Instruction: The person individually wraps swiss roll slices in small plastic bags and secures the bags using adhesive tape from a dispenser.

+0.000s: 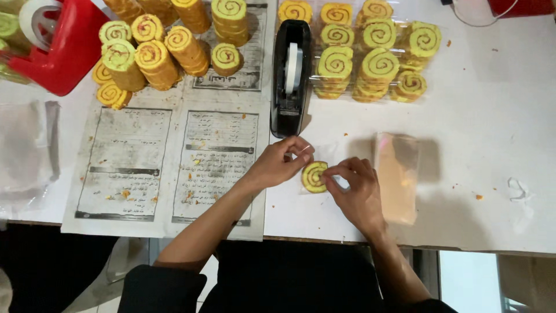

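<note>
A round yellow-green swirl cake slice [313, 177] in clear wrap lies on the white table near the front edge. My right hand [358, 191] presses its fingertips on the slice's right side. My left hand [280, 162] is just left of and above the slice, thumb and forefinger pinched on a small strip of clear tape. A black tape dispenser [291, 75] with a white roll stands right behind my left hand.
Unwrapped swirl slices [153, 55] are stacked on newspaper [168, 162] at back left. Wrapped slices [370, 55] lie at back right. A stack of clear bags [397, 174] lies right of my right hand. A red dispenser [63, 46] sits far left beside plastic sheets [26, 148].
</note>
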